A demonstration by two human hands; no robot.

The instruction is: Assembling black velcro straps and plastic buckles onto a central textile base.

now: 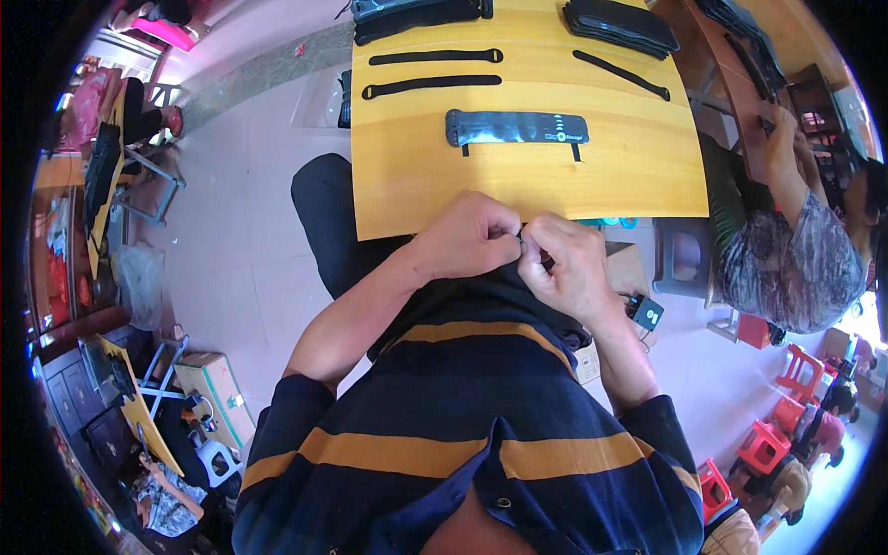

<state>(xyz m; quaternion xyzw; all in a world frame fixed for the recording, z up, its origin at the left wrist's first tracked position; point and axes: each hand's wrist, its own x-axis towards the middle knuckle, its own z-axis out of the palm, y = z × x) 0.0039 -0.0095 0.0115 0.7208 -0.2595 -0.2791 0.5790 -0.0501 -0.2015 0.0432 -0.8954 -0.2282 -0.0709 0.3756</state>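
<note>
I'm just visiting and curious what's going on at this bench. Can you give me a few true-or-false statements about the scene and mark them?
1. Both hands, left hand and right hand, meet at the near edge of the yellow wooden table. True.
2. The long black padded band with two small tabs is held in the left hand. False: it lies flat on the table, apart from both hands.
3. Two thin black straps lie side by side beyond the padded band. True.
4. Nobody else is nearby. False: a person in a patterned sleeve sits to the right.

The left hand (467, 236) and right hand (564, 264) meet at the table (416, 185) edge. Beyond them lies a flat pouch (516, 128); two straps (433, 85) lie farther back.
</note>
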